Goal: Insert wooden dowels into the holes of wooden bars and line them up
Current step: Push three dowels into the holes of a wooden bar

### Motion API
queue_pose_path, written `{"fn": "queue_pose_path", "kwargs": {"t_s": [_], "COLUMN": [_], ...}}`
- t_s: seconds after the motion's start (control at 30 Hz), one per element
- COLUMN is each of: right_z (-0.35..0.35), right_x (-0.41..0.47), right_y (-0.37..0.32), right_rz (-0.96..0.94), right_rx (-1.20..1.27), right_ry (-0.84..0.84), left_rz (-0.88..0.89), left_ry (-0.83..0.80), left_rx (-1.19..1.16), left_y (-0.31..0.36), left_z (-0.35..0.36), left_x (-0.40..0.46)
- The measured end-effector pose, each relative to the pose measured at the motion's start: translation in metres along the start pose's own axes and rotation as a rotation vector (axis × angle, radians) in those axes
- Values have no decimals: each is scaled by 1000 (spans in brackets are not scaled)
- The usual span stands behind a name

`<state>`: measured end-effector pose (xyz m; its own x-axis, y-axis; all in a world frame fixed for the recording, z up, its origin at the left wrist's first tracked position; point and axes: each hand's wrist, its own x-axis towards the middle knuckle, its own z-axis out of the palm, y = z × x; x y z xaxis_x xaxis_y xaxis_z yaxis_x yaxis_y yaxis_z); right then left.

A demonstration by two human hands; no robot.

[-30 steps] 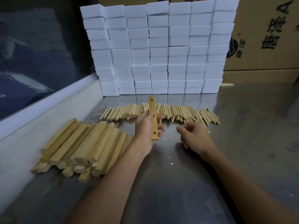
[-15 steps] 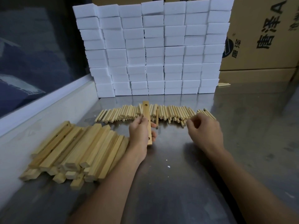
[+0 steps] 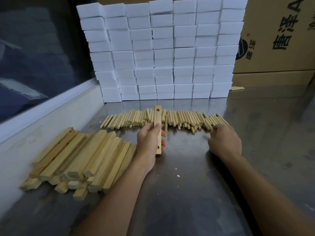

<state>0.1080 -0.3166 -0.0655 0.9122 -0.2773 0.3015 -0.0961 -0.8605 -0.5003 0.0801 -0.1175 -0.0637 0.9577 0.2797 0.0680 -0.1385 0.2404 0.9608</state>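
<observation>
Wooden bar [image 3: 157, 128] with a hole near each end stands upright at centre frame, gripped around its middle by your left hand [image 3: 150, 142], fingers curled round it; that grip matches a second ago. Your right hand [image 3: 225, 142] has changed most; a second ago it hung near the bar, and now it has reached out to the right end of the dowel row [image 3: 170, 119], fingertips touching the dowels; whether it pinches one yet I cannot tell. My reading: you are fetching a dowel for the bar's holes, neither yet filled. More bars lie in a pile [image 3: 76, 159] at lower left on the steel table [image 3: 187, 193]; white foam blocks [image 3: 162, 51] are stacked behind.
</observation>
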Motion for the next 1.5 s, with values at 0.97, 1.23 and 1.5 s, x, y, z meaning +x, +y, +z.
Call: {"fn": "queue_pose_path", "kwargs": {"t_s": [0.97, 1.23, 1.5], "right_z": [-8, -13, -7], "right_x": [-50, -57, -53], "right_y": [-42, -42, -37], "right_rz": [-571, -520, -300], "right_rx": [411, 233, 663], "right_ry": [154, 208, 44], "left_rz": [618, 887, 895], "left_ry": [16, 18, -43], "left_rx": [631, 881, 917], "left_y": [1, 9, 10], "left_z": [-8, -7, 1], "left_x": [-15, -23, -32]}}
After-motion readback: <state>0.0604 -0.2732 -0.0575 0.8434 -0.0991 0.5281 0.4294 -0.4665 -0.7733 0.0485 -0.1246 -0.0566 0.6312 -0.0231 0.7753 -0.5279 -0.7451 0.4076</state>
